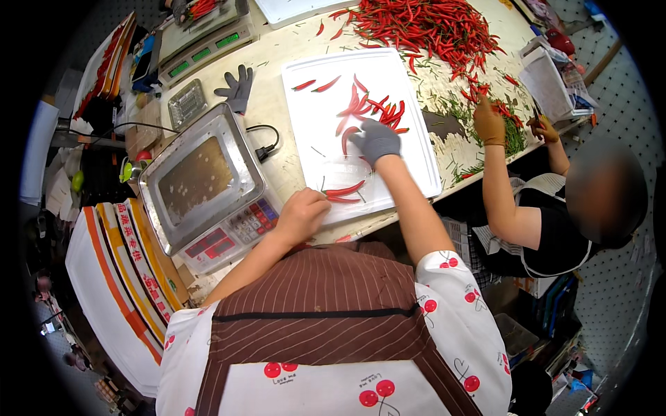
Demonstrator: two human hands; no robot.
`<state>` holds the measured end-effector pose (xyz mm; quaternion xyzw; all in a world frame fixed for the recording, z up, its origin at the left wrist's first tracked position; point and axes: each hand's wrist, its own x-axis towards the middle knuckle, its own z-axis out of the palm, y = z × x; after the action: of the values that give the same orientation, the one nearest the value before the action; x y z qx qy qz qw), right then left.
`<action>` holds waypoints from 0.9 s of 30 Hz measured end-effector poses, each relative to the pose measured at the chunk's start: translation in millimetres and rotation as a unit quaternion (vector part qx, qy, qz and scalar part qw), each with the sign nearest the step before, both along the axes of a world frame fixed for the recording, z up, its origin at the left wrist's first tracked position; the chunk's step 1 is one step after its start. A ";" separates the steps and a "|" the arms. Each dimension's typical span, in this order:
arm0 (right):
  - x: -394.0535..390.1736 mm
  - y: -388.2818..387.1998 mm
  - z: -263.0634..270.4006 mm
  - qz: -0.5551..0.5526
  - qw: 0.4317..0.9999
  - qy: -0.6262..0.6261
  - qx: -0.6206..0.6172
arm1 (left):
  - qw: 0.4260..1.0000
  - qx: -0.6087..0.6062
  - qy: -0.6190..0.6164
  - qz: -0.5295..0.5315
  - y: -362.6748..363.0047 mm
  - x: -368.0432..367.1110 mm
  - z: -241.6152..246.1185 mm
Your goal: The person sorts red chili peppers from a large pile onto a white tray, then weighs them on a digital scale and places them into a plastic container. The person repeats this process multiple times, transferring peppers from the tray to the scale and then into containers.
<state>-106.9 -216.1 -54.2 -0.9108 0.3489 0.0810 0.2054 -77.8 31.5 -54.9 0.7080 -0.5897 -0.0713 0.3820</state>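
Note:
My left hand (303,216) is bare, its fingers curled at the near left corner of a clear plastic box (341,169). Two or so long red chillies (344,191) lie in that box, which rests on a white foam lid (312,119). Over the lid my right hand (377,141), in a grey glove, is slightly blurred. Its fingertips meet a curved red chilli (345,143); whether they grip it I cannot tell. Beyond the glove several loose red chillies (387,112) form a small bunch.
A digital scale (203,177) stands left, with a spare grey glove (238,89) and clear tray (187,104) behind it. A chilli heap (426,31) covers the far table. On the right a co-worker's gloved hand (489,122) is over green stems (512,138). Foam boxes (119,291) stand lower left.

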 end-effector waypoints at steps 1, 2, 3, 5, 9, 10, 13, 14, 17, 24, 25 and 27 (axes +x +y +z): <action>8.6 13.8 -9.0 -0.015 0.999 -0.028 -0.015 | 1.000 -0.002 -0.001 -0.005 -1.1 0.4 -0.8; 16.1 24.1 -16.2 -0.027 0.999 -0.020 -0.031 | 1.000 -0.004 -0.003 -0.009 -2.2 0.8 -0.8; 21.4 30.1 -19.9 -0.038 0.998 -0.013 -0.048 | 1.000 0.000 -0.003 -0.008 -2.6 1.8 1.2; 24.8 25.9 -32.0 -0.057 0.998 -0.015 -0.031 | 1.000 0.007 -0.005 -0.006 -2.1 3.5 8.0; 14.3 10.7 -29.5 -0.045 0.999 -0.010 0.007 | 1.000 0.020 0.004 0.012 4.1 4.6 12.3; 8.1 8.1 -22.9 -0.043 0.998 -0.039 0.032 | 1.000 0.024 0.006 0.013 6.5 4.8 11.3; 0.4 2.1 -22.8 -0.057 0.986 -0.128 0.093 | 1.000 0.022 0.012 0.014 6.8 3.1 10.0; 2.7 -1.9 -27.5 -0.056 0.976 -0.188 0.092 | 1.000 0.020 0.015 0.015 6.2 2.7 9.6; 18.7 -19.3 -26.3 0.005 0.950 -0.311 0.028 | 1.000 0.006 0.021 0.008 4.2 2.7 7.0; 76.7 -48.6 7.1 0.292 0.949 0.008 -0.119 | 0.999 0.047 0.005 0.001 10.2 4.8 11.2; 80.8 -49.9 12.1 0.336 0.930 0.061 -0.136 | 0.999 0.052 0.006 0.000 11.5 4.9 11.5; 88.7 -47.8 22.7 0.372 0.910 0.134 -0.126 | 0.998 0.061 0.009 0.000 14.5 4.2 10.7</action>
<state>-18.3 -263.9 -31.5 -0.9735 0.0164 0.2280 -0.0047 -73.6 46.0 -44.2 0.7293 -0.5810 -0.1138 0.3430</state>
